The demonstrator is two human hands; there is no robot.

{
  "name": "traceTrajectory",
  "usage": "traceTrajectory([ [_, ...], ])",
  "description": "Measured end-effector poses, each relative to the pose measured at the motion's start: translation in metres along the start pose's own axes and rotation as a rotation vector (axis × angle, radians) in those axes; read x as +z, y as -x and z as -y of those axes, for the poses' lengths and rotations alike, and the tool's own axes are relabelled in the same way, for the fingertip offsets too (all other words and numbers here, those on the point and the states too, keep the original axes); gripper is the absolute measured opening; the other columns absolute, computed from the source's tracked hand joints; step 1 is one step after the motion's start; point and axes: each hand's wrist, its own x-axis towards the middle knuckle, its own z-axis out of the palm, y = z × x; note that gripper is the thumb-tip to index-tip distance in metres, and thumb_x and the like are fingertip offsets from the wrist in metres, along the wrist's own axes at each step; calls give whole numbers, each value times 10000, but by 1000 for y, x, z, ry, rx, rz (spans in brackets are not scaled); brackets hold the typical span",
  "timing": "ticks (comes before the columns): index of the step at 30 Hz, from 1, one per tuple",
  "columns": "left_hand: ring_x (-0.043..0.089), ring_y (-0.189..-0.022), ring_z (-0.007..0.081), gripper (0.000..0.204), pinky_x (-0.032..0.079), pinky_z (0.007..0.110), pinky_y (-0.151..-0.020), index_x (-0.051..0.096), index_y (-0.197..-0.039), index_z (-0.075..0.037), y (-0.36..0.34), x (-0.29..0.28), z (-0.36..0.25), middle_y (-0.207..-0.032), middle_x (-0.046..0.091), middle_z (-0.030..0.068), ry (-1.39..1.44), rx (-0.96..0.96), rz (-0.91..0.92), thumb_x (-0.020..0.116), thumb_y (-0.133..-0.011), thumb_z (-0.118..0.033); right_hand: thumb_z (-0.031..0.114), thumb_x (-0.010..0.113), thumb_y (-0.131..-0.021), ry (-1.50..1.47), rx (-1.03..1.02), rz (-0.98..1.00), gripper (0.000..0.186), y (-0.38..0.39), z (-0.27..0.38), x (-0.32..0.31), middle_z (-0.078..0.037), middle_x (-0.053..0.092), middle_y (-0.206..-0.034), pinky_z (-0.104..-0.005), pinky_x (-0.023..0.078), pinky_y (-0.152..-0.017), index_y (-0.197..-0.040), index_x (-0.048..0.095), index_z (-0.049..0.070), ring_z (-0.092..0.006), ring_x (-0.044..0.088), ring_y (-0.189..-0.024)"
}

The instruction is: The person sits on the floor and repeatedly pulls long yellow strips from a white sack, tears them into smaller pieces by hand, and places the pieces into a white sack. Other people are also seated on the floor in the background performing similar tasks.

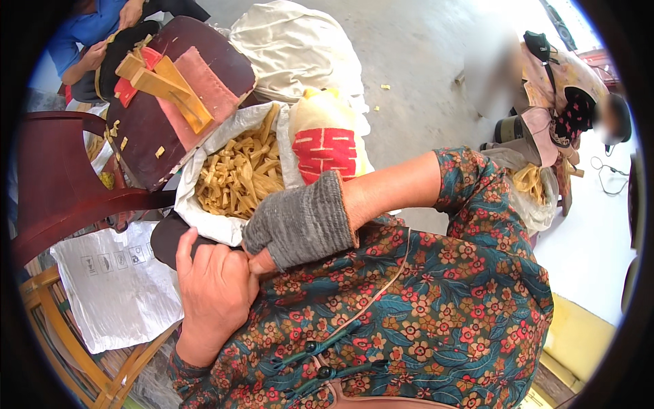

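My left hand [216, 283], bare, is closed, with its forefinger partly raised. My right hand [296, 225] wears a grey knitted fingerless glove, and its thumb and fingers press together against the left hand. The two hands meet at the near edge of a white woven sack [189, 184]. What lies between the fingertips is hidden, so I cannot make out anything held. Inside the sack is a heap of yellowish, flat, dried strips [238, 170]. A cream cloth bundle with a red pattern [325, 146] stands just beyond my right wrist.
Ahead, a dark red board [174, 34] bears a pink cloth [211, 88] and a yellow wooden tool [174, 92]. A red chair [51, 177], a flattened white sack [122, 293] and a bamboo seat [68, 327] are leftward. Two people sit nearby, far left and far right.
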Motion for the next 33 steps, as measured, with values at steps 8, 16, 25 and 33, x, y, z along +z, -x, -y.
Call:
traceTrajectory([
  [8, 483, -533, 299, 167, 436, 368, -581, 464, -684, -22, 10, 4, 1, -568, 427, 111, 156, -168, 83, 613, -715, -91, 279, 502, -812, -68, 26, -87, 305, 2, 5, 6, -204, 578, -670, -426, 451, -573, -722, 583, 0, -373, 569, -632],
  [16, 519, -595, 137, 296, 393, 279, -542, 554, -915, 38, -3, 4, 15, -690, 572, 56, 1191, -583, 211, 548, -881, -256, 303, 591, -708, 232, -44, -246, 222, 4, -3, 2, -135, 625, -667, -422, 456, -523, -719, 658, 91, -314, 614, -616],
  [25, 472, -607, 98, 178, 400, 247, -563, 520, -825, 3, 3, 4, 19, -677, 538, 28, 1368, -750, 301, 497, -891, -161, 260, 564, -711, 293, -124, -193, 198, 13, -1, -11, -148, 603, -640, -434, 424, -473, -712, 619, 71, -332, 586, -567],
  [33, 537, -617, 275, 188, 446, 356, -556, 535, -764, -33, -3, -29, 11, -674, 530, 84, 644, -120, 380, 634, -787, -191, 215, 521, -736, 228, -323, -144, 183, 19, -2, 1, -153, 554, -615, -421, 415, -435, -720, 537, 34, -314, 566, -525],
])
